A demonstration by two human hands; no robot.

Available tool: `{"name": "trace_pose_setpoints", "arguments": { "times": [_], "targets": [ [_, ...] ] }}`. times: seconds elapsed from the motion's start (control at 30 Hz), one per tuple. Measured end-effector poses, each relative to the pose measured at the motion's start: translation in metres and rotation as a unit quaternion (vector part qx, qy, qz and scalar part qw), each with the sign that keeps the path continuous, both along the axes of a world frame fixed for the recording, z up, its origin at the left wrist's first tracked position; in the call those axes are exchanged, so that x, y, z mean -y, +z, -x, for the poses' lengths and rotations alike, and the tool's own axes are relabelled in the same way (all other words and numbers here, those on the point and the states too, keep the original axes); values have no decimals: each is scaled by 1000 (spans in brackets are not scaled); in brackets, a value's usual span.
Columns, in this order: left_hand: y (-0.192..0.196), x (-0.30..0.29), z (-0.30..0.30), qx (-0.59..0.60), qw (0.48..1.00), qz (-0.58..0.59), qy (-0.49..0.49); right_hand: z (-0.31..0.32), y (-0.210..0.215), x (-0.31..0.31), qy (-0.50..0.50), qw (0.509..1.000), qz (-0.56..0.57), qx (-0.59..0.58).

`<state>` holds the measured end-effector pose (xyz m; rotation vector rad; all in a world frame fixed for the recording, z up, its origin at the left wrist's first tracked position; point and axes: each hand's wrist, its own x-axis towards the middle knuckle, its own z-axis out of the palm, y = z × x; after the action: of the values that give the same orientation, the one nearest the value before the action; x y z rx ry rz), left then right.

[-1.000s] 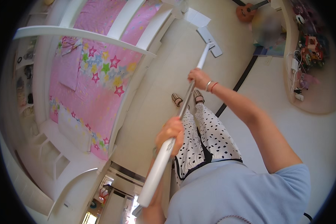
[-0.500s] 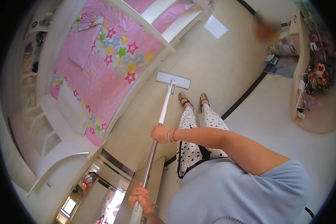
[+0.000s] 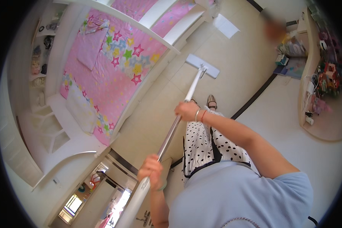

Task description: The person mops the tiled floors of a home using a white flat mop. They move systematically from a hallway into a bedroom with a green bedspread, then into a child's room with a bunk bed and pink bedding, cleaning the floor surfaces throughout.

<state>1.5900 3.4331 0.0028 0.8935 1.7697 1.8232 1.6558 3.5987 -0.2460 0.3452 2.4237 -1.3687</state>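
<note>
A long white and silver mop pole (image 3: 178, 117) runs from the lower middle up to a flat white mop head (image 3: 202, 65) lying on the cream floor beside the bed. My right hand (image 3: 187, 111) grips the pole about halfway up, with bracelets at the wrist. My left hand (image 3: 151, 171) grips the thicker white upper end of the pole, close to my body. My feet in sandals (image 3: 211, 102) stand just behind the mop head.
A bed with a pink star-patterned cover (image 3: 114, 60) and white frame fills the left. White steps (image 3: 49, 121) sit at its lower left. A curved desk (image 3: 319, 95) with toys and cables lines the right. A dark strip (image 3: 254, 97) crosses the floor.
The mop head has been pushed further from my feet along the bed side. My left hand has risen on the pole, and the view has shifted.
</note>
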Motion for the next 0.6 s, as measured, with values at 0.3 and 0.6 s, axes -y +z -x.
{"name": "trace_pose_setpoints", "arguments": {
  "times": [0.3,0.6],
  "targets": [
    [-117,-126,-85,26,983,-53,-173,-156,-98,-168,-136,974,-179,24],
    [-108,-105,-99,53,961,-26,-269,-221,-95,-104,-250,958,-136,16]
  ]
}}
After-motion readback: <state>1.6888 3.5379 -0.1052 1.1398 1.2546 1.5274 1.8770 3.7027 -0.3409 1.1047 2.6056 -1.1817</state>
